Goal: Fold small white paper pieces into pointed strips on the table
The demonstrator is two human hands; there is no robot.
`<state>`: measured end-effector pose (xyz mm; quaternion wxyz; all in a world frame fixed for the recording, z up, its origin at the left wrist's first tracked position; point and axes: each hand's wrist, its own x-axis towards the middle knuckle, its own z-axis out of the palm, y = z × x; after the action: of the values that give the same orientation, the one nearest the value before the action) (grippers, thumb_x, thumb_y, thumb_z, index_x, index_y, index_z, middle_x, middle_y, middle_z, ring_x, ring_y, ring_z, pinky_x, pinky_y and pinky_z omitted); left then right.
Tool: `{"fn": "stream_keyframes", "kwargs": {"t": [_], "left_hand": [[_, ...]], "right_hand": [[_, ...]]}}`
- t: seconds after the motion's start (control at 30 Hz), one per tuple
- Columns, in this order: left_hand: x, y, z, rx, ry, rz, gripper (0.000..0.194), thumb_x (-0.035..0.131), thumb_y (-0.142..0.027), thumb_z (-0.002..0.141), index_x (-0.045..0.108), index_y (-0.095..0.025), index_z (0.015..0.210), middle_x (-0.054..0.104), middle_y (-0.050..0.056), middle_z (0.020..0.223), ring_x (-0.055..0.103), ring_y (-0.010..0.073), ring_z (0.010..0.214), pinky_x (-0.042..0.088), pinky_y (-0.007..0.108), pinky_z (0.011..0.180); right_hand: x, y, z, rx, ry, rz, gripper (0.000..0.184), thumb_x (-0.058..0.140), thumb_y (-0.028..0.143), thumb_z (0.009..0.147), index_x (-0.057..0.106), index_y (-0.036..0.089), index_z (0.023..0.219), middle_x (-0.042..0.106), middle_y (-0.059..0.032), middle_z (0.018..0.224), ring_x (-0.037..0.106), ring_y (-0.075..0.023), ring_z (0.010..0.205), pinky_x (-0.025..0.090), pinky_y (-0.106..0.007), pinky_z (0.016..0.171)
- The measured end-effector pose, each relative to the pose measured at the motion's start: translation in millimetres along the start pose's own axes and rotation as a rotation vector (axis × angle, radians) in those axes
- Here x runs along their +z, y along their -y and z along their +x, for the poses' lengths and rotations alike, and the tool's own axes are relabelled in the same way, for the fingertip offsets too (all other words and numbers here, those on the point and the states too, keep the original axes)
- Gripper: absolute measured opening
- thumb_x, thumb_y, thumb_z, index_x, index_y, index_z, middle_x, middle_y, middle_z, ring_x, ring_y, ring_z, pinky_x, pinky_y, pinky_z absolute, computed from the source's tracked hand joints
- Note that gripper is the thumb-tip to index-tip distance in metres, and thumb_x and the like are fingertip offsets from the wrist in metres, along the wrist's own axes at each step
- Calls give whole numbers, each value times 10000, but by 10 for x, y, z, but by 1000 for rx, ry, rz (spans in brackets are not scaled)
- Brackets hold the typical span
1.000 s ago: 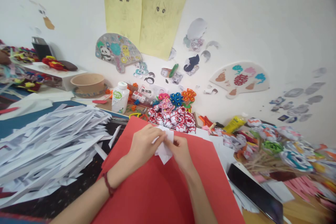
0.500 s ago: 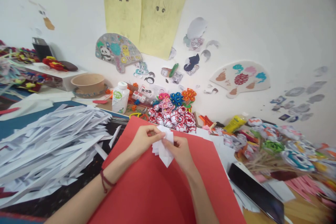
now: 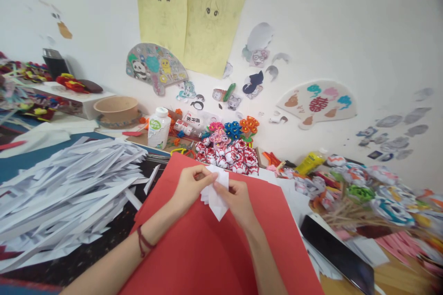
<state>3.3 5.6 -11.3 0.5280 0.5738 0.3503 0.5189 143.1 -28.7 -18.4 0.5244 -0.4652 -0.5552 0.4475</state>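
Since a second ago, our left hand point(image 3: 188, 186) has shifted slightly, baring more of the folded paper point(image 3: 218, 206) over the red sheet point(image 3: 204, 258). Its long axis points toward us; our left fingertips pinch its upper left edge, our right hand point(image 3: 239, 200) its right side, both equally near.

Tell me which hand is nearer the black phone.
Right. The right hand is to the left of the black phone, pinching the white paper; the left hand is farther left, holding the same paper.

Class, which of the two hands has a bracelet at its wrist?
The left hand: a dark red bracelet circles its wrist; the right hand, also holding the white paper, shows none.
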Motion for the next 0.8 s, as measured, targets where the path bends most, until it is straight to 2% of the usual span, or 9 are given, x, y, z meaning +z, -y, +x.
{"fn": "stream_keyframes", "kwargs": {"t": [0.17, 0.37, 0.47, 0.63, 0.8], "left_hand": [[17, 6, 0, 24, -41, 36, 293, 635, -331, 750, 529, -125, 570, 474, -35, 533, 405, 73, 507, 303, 189, 477], [-152, -50, 103, 28, 230, 86, 279, 585, -353, 787, 585, -109, 653, 537, -4, 622, 470, 98, 586, 362, 199, 546], [-199, -100, 108, 66, 293, 190, 226, 573, -331, 795, 592, -115, 729, 546, -3, 649, 467, 99, 588, 357, 197, 540], [-166, -149, 48, 236, 271, 434, 184, 487, -239, 835, 547, -133, 698, 493, -31, 608, 401, 81, 559, 293, 190, 519], [-135, -108, 30, 257, 221, 527, 233, 437, -244, 858, 483, -142, 654, 401, -49, 571, 335, 77, 537, 248, 194, 498]], "right_hand": [[6, 19, 4, -13, -1, 10, 250, 631, 371, 774, 717, 147, 705, 681, -40, 630, 593, -152, 524, 425, -229, 469], [-39, 37, -7, 43, 64, 44, 277, 637, 395, 761, 734, 136, 781, 701, -65, 674, 634, -188, 551, 495, -280, 517], [-61, 11, -5, 51, 88, -1, 283, 642, 402, 749, 737, 136, 763, 699, -68, 674, 635, -191, 568, 484, -274, 517], [-77, -23, -1, 37, 89, -75, 316, 629, 421, 749, 717, 128, 667, 648, -33, 582, 549, -134, 490, 393, -225, 445], [-79, 2, -4, 33, 102, -87, 291, 621, 373, 763, 704, 119, 647, 617, -18, 556, 489, -106, 454, 330, -213, 426]]}}
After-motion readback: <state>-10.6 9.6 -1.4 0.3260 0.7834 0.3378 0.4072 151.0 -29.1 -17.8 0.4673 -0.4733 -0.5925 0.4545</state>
